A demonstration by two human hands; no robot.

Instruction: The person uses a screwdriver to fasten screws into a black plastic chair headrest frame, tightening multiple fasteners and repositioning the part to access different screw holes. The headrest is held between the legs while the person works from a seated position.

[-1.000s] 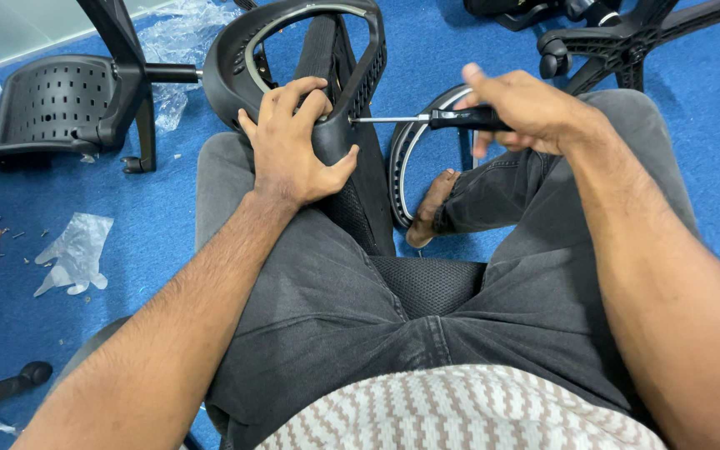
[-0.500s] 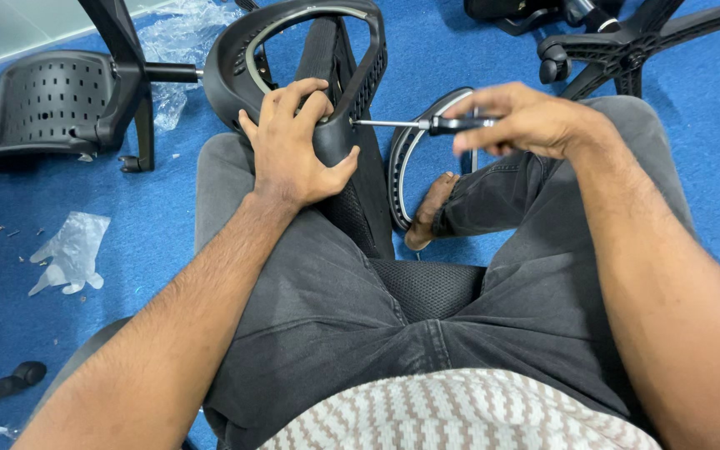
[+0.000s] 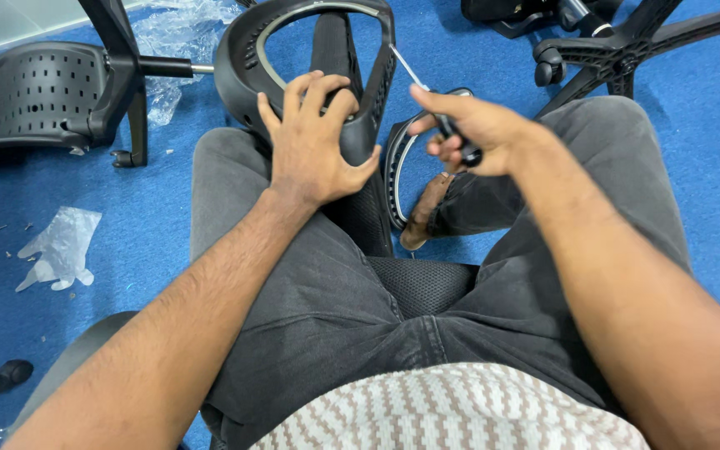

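Observation:
I sit with a black plastic chair armrest loop [image 3: 239, 62] propped upright between my knees. My left hand [image 3: 314, 142] presses flat against its lower part, fingers spread over the frame. My right hand [image 3: 472, 129] grips a black-handled screwdriver [image 3: 414, 77], its metal shaft angled up and left towards the right side of the loop. A second armrest loop [image 3: 393, 175] lies on the floor between my legs, partly hidden by my right hand and my bare foot [image 3: 427, 212].
A black perforated chair seat [image 3: 39, 92] lies at the upper left on the blue carpet. A wheeled chair base [image 3: 627, 50] stands at the upper right. Clear plastic wrap [image 3: 60, 246] lies at the left, more at the top.
My right hand has swung the screwdriver from lying level against the armrest to pointing up and left, and has pulled back slightly. My left hand stays on the armrest.

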